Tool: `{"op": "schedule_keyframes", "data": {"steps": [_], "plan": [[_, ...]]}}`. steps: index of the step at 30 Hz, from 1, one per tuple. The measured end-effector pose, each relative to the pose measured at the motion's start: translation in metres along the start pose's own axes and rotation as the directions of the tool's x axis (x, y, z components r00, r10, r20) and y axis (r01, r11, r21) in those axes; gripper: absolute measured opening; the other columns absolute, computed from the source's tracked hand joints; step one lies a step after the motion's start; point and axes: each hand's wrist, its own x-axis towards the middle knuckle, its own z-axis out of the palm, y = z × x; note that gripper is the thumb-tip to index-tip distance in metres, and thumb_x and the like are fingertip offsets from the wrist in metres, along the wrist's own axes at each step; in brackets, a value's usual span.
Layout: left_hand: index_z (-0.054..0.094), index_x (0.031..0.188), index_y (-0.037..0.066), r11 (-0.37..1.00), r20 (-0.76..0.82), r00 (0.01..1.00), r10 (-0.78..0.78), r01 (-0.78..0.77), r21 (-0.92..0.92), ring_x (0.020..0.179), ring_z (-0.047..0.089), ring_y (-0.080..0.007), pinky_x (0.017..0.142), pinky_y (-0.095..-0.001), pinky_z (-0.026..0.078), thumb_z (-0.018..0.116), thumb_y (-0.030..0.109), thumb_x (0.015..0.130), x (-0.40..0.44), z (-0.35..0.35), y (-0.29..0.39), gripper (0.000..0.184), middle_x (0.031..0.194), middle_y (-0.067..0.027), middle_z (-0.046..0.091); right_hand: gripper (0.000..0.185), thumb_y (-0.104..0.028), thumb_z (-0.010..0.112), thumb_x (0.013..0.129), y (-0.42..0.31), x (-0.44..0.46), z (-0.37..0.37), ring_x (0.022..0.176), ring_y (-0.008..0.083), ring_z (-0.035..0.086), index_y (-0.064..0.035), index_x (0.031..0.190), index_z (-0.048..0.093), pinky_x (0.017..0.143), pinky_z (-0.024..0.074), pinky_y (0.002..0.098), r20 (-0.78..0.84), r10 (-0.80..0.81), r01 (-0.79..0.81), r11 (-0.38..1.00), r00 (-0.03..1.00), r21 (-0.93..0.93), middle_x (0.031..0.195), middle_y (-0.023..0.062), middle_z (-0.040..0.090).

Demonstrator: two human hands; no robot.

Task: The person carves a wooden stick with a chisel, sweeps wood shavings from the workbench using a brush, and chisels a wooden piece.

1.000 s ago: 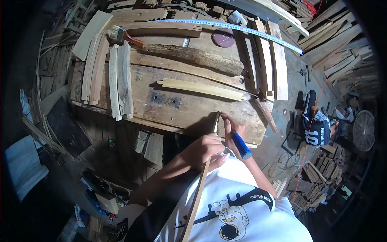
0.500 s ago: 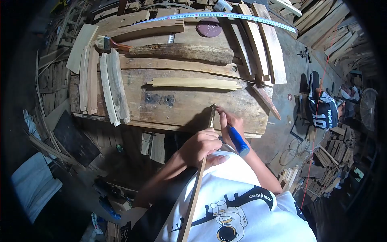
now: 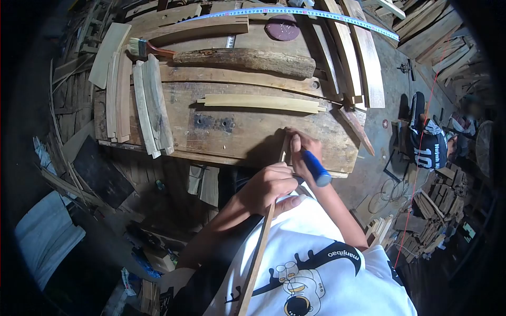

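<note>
Counter (image 3: 237, 143), wooden, worn, bearing loose timber. Thin wooden strip (image 3: 257, 258), long and narrow: runs from the front of the white shirt (image 3: 327, 218), under the left hand, to its far end at the counter's near side. Rough log piece (image 3: 245, 61), bark-like surface, lying across the back half. Measuring tape (image 3: 287, 10), extended in an arc behind it. Pale wooden piece (image 3: 261, 103), narrowed ends, lying between log and hands. Left hand (image 3: 270, 187): fingers closed around the strip. Right hand (image 3: 305, 150): fingers wrapped about a hand tool, near the strip's far end. Brush (image 3: 161, 51), reddish handle, beside the log's left end. Hand tool (image 3: 316, 169), blue handle angled toward the shirt; working end hidden by the fingers. Disc (image 3: 281, 28), dark purple, flat, between log and tape.
</note>
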Motion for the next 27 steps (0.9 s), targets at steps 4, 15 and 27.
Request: {"op": "schedule_keyframes", "data": {"steps": [4, 15, 27], "plan": [[0.034, 0.060, 0.006, 1.000, -0.037, 0.999, -0.015, 0.016, 0.013, 0.055, 0.037, -0.0271, 0.061, -0.0393, 0.033, 0.063, 0.031, 0.090, 0.007, -0.003, -0.002, 0.049, 0.059, -0.0071, 0.033, 0.031, -0.017, 0.049, 0.103, 0.006, -0.006, -0.017, 0.076, 0.0332, 0.073, 0.0034, 0.107, 0.073, 0.071, 0.0551, 0.0388, -0.058, -0.003, 0.004, 1.000, 0.998, 0.029, 0.083, 0.0232, 0.072], [0.033, 0.055, 0.008, 1.000, -0.009, 1.000, -0.025, 0.025, -0.005, 0.051, 0.037, -0.0254, 0.058, -0.0371, 0.032, 0.071, 0.019, 0.076, 0.016, 0.006, -0.010, 0.046, 0.054, -0.0061, 0.033, 0.029, -0.016, 0.051, 0.103, 0.013, -0.014, -0.021, 0.083, 0.0373, 0.074, 0.0032, 0.108, 0.072, 0.074, 0.0559, 0.0391, -0.060, -0.001, 0.005, 0.998, 0.998, 0.064, 0.090, 0.0254, 0.072], [0.035, 0.055, 0.008, 0.999, 0.012, 0.999, 0.042, -0.042, -0.008, 0.051, 0.040, -0.0262, 0.058, -0.0377, 0.032, 0.069, 0.016, 0.077, 0.021, 0.009, -0.014, 0.041, 0.053, -0.0057, 0.035, 0.021, -0.011, 0.057, 0.095, 0.011, -0.005, -0.011, 0.071, 0.0412, 0.070, -0.0009, 0.105, 0.073, 0.065, 0.0565, 0.0440, -0.043, -0.028, 0.023, 0.993, 0.999, -0.112, 0.080, 0.0258, 0.068]]}}
